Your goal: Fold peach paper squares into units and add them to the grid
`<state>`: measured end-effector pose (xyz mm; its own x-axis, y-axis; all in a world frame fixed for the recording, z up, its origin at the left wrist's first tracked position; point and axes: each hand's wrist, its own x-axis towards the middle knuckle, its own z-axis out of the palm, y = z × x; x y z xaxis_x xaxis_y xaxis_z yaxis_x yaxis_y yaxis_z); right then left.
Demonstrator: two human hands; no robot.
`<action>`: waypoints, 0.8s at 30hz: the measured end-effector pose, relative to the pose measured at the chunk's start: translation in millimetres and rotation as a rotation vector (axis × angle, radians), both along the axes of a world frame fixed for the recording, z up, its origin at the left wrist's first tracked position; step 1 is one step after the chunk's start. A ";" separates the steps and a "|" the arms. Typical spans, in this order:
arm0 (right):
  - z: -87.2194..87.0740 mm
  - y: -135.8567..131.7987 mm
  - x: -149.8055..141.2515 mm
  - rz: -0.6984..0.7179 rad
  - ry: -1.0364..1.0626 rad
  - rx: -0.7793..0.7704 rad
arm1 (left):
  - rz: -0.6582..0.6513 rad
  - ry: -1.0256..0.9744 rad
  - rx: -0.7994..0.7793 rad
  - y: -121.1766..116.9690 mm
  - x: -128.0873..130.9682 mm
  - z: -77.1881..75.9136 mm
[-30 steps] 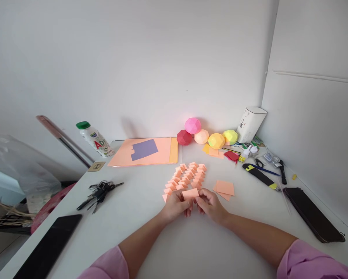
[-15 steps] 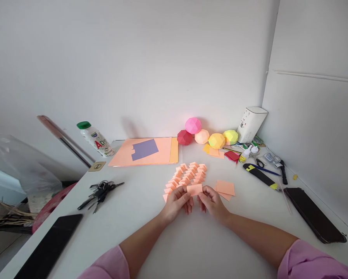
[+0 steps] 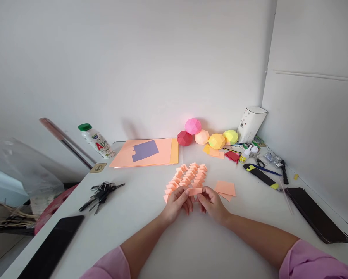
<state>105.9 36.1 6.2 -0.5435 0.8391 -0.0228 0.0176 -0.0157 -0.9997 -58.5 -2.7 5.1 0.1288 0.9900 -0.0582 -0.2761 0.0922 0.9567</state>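
Observation:
A small peach piece of paper, showing as a narrow strip, is pinched between my two hands above the table. My left hand grips its left end, thumb on the near side. At the right end, my right hand holds it between thumb and fingers. Just beyond my hands stand rows of folded peach paper pieces, partly hidden by the left hand. To the right of my right hand lie a few flat peach paper squares, overlapping one another.
Paper polyhedron balls sit along the wall near a white box. Peach sheets lie at the back left beside a bottle. Keys and a black tablet-like slab are left; a cutter and phone right.
The peach paper in my hands has gone from a wider rectangle to a narrower strip. My right hand shifted slightly right along it and now holds its right end.

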 end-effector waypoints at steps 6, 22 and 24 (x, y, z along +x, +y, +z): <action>-2.2 -0.5 -0.5 -0.002 0.007 0.016 | 0.000 0.007 -0.012 -0.1 0.6 2.9; -2.2 -0.7 -0.7 0.006 0.005 0.031 | -0.007 0.014 -0.022 -0.9 0.8 3.5; -2.4 -0.8 -0.7 0.004 0.002 0.031 | -0.007 0.014 -0.023 -0.8 1.1 3.8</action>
<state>105.2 35.3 3.8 -0.5467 0.8373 0.0046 0.0154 0.0156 -0.9998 -57.4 -3.5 8.8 0.1344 0.9875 -0.0828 -0.2622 0.1160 0.9580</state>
